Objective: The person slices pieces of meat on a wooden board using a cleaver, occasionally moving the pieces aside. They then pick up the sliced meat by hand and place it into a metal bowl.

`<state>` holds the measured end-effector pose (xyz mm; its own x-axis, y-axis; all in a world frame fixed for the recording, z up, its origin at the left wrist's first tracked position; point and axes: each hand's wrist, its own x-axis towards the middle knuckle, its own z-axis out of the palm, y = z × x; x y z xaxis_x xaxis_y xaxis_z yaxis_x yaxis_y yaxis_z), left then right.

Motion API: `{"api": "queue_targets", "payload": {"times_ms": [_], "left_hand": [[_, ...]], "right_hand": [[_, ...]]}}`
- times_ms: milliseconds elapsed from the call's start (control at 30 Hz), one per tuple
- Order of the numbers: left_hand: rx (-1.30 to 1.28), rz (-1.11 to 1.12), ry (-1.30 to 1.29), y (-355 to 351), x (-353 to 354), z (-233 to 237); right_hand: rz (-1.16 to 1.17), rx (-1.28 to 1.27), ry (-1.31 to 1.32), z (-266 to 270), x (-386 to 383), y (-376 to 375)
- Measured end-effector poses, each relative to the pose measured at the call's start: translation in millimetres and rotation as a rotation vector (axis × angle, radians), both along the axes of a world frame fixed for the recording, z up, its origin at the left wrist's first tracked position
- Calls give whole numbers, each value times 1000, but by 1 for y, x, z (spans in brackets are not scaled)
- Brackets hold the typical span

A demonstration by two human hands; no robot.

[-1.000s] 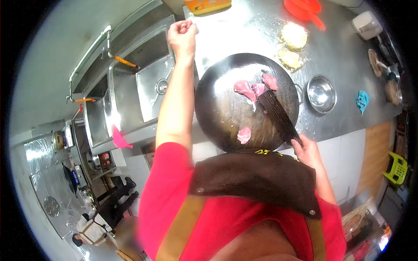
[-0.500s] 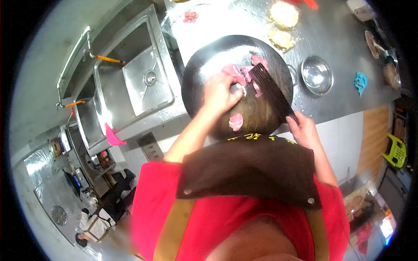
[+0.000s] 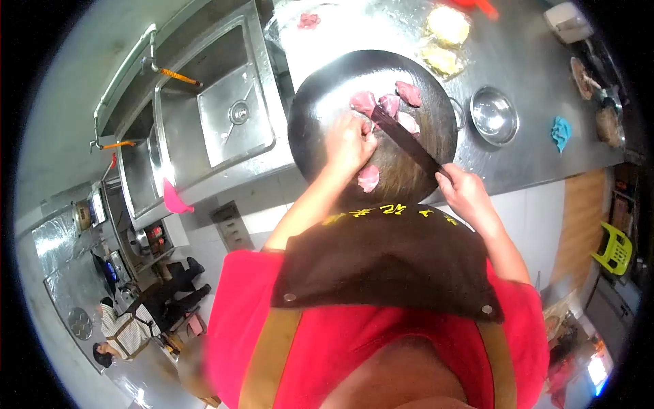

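Note:
On a round, dark chopping board (image 3: 313, 95) lie several pieces of raw meat. My left hand (image 3: 350, 144) is closed, its curled fingers against one piece of raw meat (image 3: 363, 102) near the middle of the board. The handle of a dark-bladed knife (image 3: 409, 142) is gripped in my right hand (image 3: 464, 192). Its blade runs up and left across the board, with the tip end beside the meat at my left fingers. Other pieces sit just right of the blade, and a separate pink piece (image 3: 368, 178) lies nearer to me.
A metal bowl (image 3: 494, 116) stands right of the board, with a blue cloth (image 3: 561, 133) further right. Steel sinks (image 3: 238, 112) are on the left. Yellow bagged food (image 3: 446, 31) and a small meat pile (image 3: 308, 21) lie behind. Another person (image 3: 136, 330) is at lower left.
The knife has turned and moved left, so its blade now looks narrower and reaches the meat by my left hand. The meat pieces right of the blade lie further apart.

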<state>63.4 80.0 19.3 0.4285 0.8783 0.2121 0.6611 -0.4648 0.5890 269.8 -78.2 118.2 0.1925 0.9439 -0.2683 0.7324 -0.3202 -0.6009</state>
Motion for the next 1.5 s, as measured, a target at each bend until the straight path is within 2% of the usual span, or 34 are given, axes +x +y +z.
{"api": "queue_targets", "payload": {"times_ms": [67,167,433,533,667,733,867,900,1000,1067,1133,1167,1267,1333,1367,1400,1433,1467,1500], "left_hand": [[22,-4,40,1,-2,1],[54,6,-71,1,1,-9],[4,23,7,0,7,-2],[17,8,28,-1,7,-4],[59,-3,13,1,8,-9],[49,-2,56,-2,5,-5],[-94,71,61,-5,-13,0],[-59,78,31,-5,-20,0],[-351,176,-232,2,-41,1],[-515,205,-519,18,-60,-21],[-638,326,-857,32,-76,-1],[-377,387,-780,45,-86,5],[293,309,-965,77,-121,61],[658,424,-758,98,-154,81],[898,429,-536,117,-175,70],[742,427,-199,135,-209,41],[543,532,27,152,-230,-11],[348,592,174,157,-247,-54],[155,627,347,162,-262,-93]], "right_hand": [[35,-22,-70,-5,-4,5],[69,-35,-107,-4,-6,10],[152,-112,-143,-4,-8,24],[205,-94,-122,-18,-17,51],[255,108,-106,-56,-42,112],[257,-39,-78,-28,-60,140],[261,-27,-106,-35,-55,137],[262,-26,-123,-38,-51,128],[265,-83,-174,-41,-35,101],[263,-61,-171,-35,-25,85],[243,34,-130,-41,-19,72],[203,48,-121,-39,-18,68],[76,42,0,-33,-14,50],[4,-7,62,-33,-9,37],[-13,-8,66,-29,-8,32],[-60,-41,120,-26,-8,29],[-113,-79,171,-21,-8,26],[-174,-104,221,-17,-6,22],[-162,1,217,-16,-4,20]]}}
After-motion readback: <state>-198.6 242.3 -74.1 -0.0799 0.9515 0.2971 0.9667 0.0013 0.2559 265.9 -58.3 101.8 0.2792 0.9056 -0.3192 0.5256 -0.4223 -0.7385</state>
